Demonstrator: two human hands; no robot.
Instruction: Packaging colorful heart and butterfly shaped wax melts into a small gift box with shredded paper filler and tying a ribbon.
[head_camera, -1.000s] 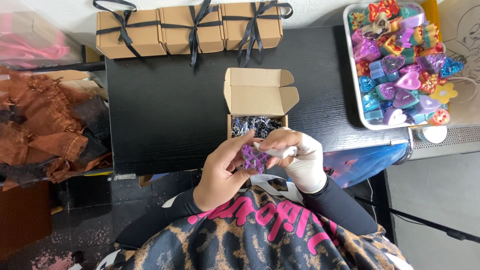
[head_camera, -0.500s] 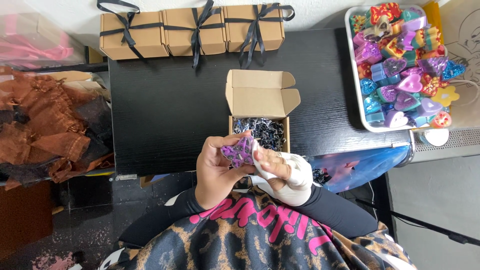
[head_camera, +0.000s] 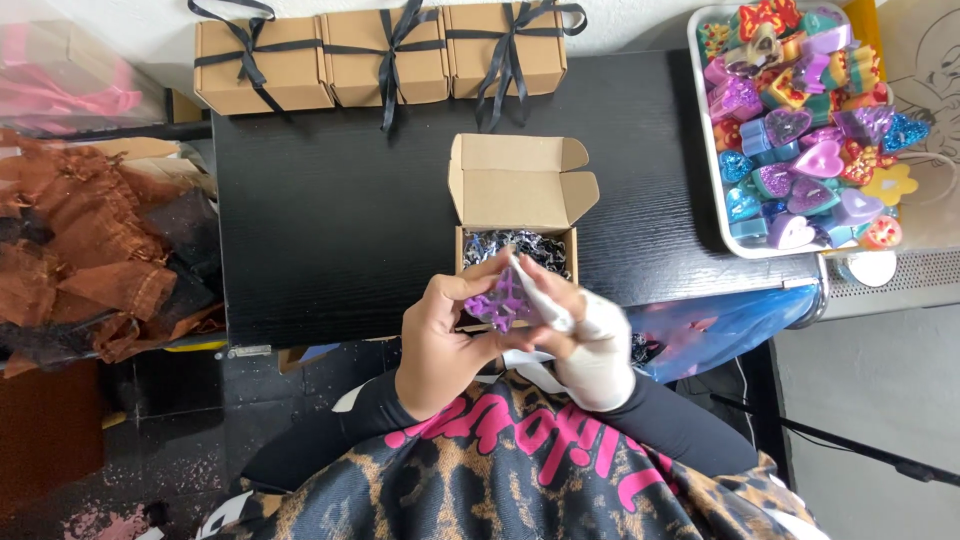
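Note:
My left hand (head_camera: 440, 340) holds a small purple glittery piece (head_camera: 503, 303) just above the near edge of an open brown cardboard box (head_camera: 520, 185). My right hand (head_camera: 590, 340), wrapped in white bandage or glove, presses a white cloth or wipe against the purple piece from the right. The box holds dark shredded paper filling (head_camera: 520, 247), with its lid flap folded back. Both hands hover over the front edge of the black table (head_camera: 330, 230).
Three closed brown boxes tied with black ribbon (head_camera: 390, 55) line the table's far edge. A white tray (head_camera: 705, 150) of colourful glittery shapes sits at the right. Brown fabric pouches (head_camera: 90, 250) lie heaped on the left. A blue plastic bag (head_camera: 720, 325) lies beside my right arm.
Both hands have kept the purple piece at the box's near edge. The right hand's white cloth has shifted over the piece, and the piece has turned slightly in my left fingers.

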